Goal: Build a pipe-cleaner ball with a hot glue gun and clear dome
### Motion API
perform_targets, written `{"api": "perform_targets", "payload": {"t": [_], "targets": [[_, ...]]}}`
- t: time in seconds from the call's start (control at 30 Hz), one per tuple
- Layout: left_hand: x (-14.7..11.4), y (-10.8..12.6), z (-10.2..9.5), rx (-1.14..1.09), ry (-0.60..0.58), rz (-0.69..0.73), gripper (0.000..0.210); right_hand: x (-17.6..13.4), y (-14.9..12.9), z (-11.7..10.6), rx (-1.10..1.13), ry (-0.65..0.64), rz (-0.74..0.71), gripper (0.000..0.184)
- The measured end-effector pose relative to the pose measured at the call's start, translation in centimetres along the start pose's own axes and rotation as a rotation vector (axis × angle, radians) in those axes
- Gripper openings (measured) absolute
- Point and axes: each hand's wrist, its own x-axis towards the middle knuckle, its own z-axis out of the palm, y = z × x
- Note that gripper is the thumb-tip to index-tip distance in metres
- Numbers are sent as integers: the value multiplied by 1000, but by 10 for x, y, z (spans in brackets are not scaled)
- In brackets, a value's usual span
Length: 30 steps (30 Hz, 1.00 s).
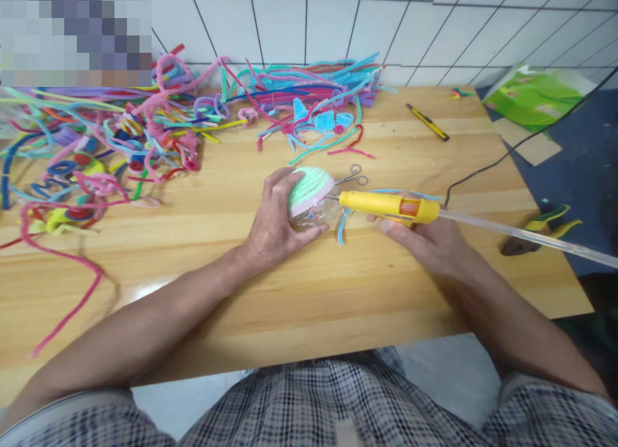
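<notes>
My left hand (277,218) is wrapped round a rounded piece (311,184) covered in pale green strands, with a pinkish-white edge band and a clear, see-through part below it. In my right hand (427,237) lies a yellow hot glue gun (386,205), held sideways, its metal tip pointing left at the band. Whether the tip touches the band I cannot tell. A long clear glue stick (526,234) sticks out of the gun's back. Light blue pipe cleaner (342,229) shows under the gun, also near my right fingers. Behind the rounded piece lie small scissors (357,175), partly hidden.
Loose coloured pipe cleaners (159,125) heap over the table's left and back, beside a blue and pink bundle (318,80). A yellow utility knife (427,122) lies back right. Pliers (535,231) rest at the right edge. A black cord (506,152) crosses near a green bag (535,99).
</notes>
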Motion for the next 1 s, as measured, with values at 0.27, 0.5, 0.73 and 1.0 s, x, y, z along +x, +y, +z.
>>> {"api": "perform_targets", "payload": {"t": [0.27, 0.5, 0.73, 1.0], "targets": [[0, -5, 2, 2, 31, 47, 101, 2, 3, 0, 41, -1, -7, 27], [0, -3, 1, -8, 14, 44, 99, -1, 2, 3, 17, -23, -97, 20], [0, -3, 1, 4, -3, 23, 100, 0, 4, 1, 9, 19, -34, 21], [0, -3, 1, 5, -8, 19, 100, -1, 3, 2, 19, 2, -21, 24]]}}
